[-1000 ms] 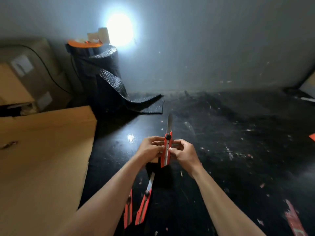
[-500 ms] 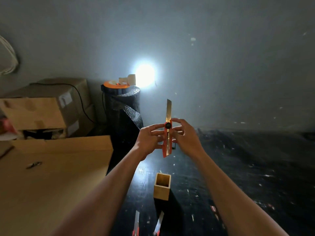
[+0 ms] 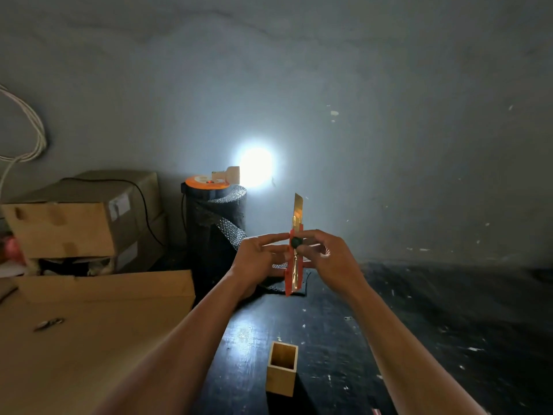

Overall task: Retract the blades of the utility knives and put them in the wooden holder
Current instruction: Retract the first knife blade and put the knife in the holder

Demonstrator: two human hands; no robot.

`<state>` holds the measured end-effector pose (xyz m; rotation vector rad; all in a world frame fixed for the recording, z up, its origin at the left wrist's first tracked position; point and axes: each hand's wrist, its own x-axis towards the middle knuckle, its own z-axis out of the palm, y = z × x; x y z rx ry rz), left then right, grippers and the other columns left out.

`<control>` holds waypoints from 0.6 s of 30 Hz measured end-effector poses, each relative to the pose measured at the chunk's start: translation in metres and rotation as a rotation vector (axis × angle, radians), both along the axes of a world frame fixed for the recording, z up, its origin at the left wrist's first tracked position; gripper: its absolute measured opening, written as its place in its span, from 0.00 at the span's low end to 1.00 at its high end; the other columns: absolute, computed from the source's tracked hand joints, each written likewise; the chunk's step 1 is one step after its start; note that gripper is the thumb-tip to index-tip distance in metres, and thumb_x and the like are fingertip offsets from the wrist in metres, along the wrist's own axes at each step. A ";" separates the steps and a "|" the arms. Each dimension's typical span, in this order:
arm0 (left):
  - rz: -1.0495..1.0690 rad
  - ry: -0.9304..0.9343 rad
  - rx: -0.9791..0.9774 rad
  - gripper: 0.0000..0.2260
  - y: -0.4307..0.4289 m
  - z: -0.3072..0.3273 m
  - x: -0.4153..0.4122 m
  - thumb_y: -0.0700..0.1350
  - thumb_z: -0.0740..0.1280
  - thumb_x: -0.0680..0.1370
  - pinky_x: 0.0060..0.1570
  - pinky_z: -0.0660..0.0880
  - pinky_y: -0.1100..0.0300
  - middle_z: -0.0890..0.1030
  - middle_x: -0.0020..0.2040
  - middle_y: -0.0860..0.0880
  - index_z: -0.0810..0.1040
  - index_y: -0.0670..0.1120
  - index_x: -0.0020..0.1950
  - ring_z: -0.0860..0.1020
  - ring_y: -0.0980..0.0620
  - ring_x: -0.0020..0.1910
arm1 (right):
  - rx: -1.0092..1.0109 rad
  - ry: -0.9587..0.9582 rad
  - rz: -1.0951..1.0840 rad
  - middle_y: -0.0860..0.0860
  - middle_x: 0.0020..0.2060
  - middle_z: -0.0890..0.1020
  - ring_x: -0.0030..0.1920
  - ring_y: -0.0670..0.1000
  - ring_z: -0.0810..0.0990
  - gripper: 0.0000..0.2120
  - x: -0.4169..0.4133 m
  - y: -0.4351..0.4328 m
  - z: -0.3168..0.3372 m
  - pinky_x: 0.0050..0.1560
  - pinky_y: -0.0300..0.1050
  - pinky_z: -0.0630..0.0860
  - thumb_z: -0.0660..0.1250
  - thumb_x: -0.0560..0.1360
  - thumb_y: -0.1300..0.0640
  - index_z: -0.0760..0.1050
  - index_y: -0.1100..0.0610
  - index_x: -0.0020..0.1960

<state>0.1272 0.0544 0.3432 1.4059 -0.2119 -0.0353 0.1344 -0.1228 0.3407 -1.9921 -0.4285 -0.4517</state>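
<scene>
From the head camera, both hands are raised in front of the wall, holding one orange utility knife [image 3: 294, 259] upright between them. The left hand [image 3: 257, 260] is gripping the knife body from the left, its fingers [image 3: 270, 239] closing narrowly on the handle's edge. The right hand [image 3: 332, 260] is meeting it from the right, its fingers [image 3: 311, 235] pinching the handle near the black slider knob [image 3: 296, 242], which is sitting high on the body. The blade [image 3: 298, 206] is standing out above the handle, pointing upward and catching a golden reflection.

Below the hands, the wooden holder [image 3: 282, 368] is standing upright on the black surface [image 3: 419, 339], its square mouth open toward the camera and nothing showing inside it. It is sitting well below the held knife and not touching it.

To the left, a large sheet of cardboard [image 3: 89, 339] is lying flat, overlapping the surface's edge. Behind it, stacked cardboard boxes [image 3: 77, 220] are resting against the wall. A dark roll of bubble wrap [image 3: 215, 229] is standing upright beside them, carrying an orange reel [image 3: 206, 182] on top, and a bright light [image 3: 256, 167] is glaring just behind it. White cables [image 3: 27, 136] are looping at the far left edge.
</scene>
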 end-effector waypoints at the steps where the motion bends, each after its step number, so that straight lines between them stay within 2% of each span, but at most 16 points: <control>1: 0.009 0.004 -0.003 0.19 0.000 0.001 0.000 0.26 0.70 0.75 0.40 0.85 0.51 0.88 0.51 0.37 0.84 0.40 0.63 0.87 0.43 0.43 | -0.018 0.009 0.010 0.37 0.48 0.85 0.50 0.44 0.84 0.11 -0.001 0.000 0.000 0.56 0.45 0.82 0.69 0.80 0.56 0.82 0.40 0.54; 7: 0.012 0.024 -0.013 0.19 0.002 0.008 0.004 0.26 0.68 0.76 0.41 0.85 0.51 0.88 0.53 0.37 0.83 0.40 0.64 0.86 0.42 0.47 | -0.006 0.036 0.031 0.38 0.48 0.86 0.49 0.45 0.85 0.09 -0.006 -0.001 -0.003 0.57 0.48 0.82 0.70 0.79 0.55 0.82 0.40 0.53; 10: -0.024 0.047 -0.032 0.19 0.004 0.006 0.005 0.27 0.68 0.76 0.46 0.85 0.48 0.88 0.54 0.38 0.83 0.41 0.64 0.87 0.40 0.50 | 0.021 0.053 0.044 0.40 0.48 0.86 0.50 0.46 0.86 0.10 -0.008 -0.002 -0.003 0.56 0.50 0.83 0.71 0.78 0.57 0.83 0.41 0.52; 13: -0.066 0.072 -0.054 0.18 0.006 0.003 0.005 0.28 0.67 0.77 0.50 0.85 0.46 0.87 0.55 0.38 0.83 0.43 0.64 0.86 0.38 0.54 | -0.004 0.054 0.046 0.40 0.48 0.87 0.50 0.48 0.86 0.12 -0.008 -0.003 -0.003 0.57 0.55 0.83 0.72 0.78 0.56 0.83 0.36 0.50; 18: -0.051 0.042 -0.033 0.14 0.006 0.006 0.007 0.32 0.69 0.79 0.47 0.85 0.46 0.88 0.53 0.38 0.84 0.43 0.62 0.87 0.42 0.51 | -0.017 0.046 0.031 0.39 0.48 0.86 0.50 0.48 0.86 0.13 -0.009 -0.002 -0.001 0.59 0.56 0.82 0.72 0.78 0.54 0.82 0.34 0.48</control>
